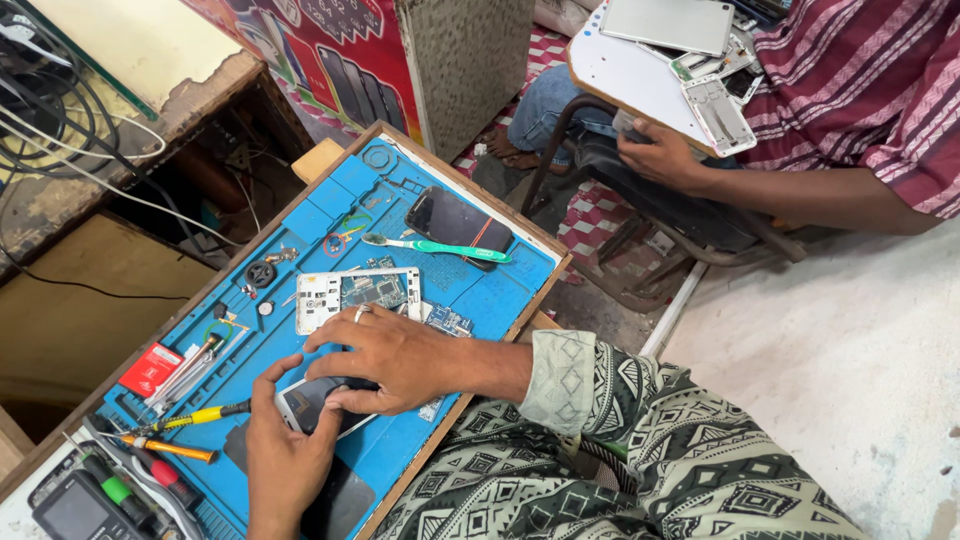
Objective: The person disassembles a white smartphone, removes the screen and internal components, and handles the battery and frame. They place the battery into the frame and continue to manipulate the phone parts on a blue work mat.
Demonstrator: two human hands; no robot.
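My left hand [285,455] curls around the near end of a white-edged phone [312,403], thumb up along its side, fingers partly closed under it so it is gripped at the lower left. My right hand [395,360] lies flat over the top of the same phone, fingers bent and spread, pressing down on its dark glass face; a ring sits on one finger. The phone rests on a blue work mat [480,290], rubbery and moulded with shallow compartments, set in a wooden tray. Just beyond my right knuckles lies a white phone frame [325,295] with a green circuit board exposed inside it, and a small loose board [450,322] touches the mat beside my wrist. Farther off, a black phone [455,222] lies face up with a green and white toothbrush [440,248] across its near edge. To the left, a yellow-handled screwdriver [205,414] and an orange-handled one [165,447] lie near my left hand, with a small red packet [150,368] beyond. Across from me, another person's hand [660,155] steadies a white board [630,75] carrying phone parts.
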